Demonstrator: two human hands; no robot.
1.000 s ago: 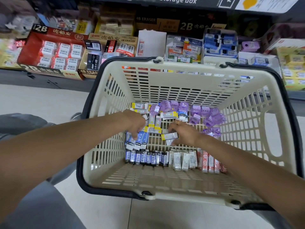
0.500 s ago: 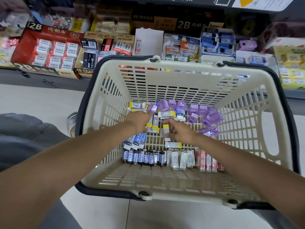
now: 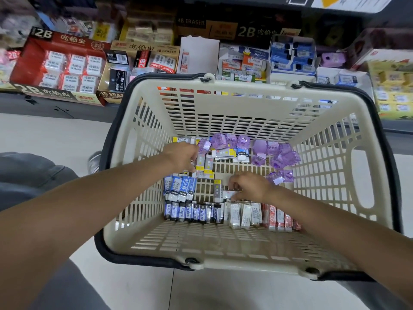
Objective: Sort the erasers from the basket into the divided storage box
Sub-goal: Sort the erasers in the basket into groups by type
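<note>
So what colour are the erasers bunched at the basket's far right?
Translucent purple erasers, clearest in the head view.

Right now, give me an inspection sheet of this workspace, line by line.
Surface: pale tiled floor.
Job's things: cream basket on the floor; purple erasers at its far end, yellow-banded erasers mid, blue erasers left, a near row of dark, white and red ones.
Clutter: nothing seen.
Grippers: left hand grips yellow-banded erasers; right hand pinches a white eraser.
Cables: nothing seen.
Surroundings: shelf of eraser display boxes behind the basket; grey trouser leg at left.
</note>
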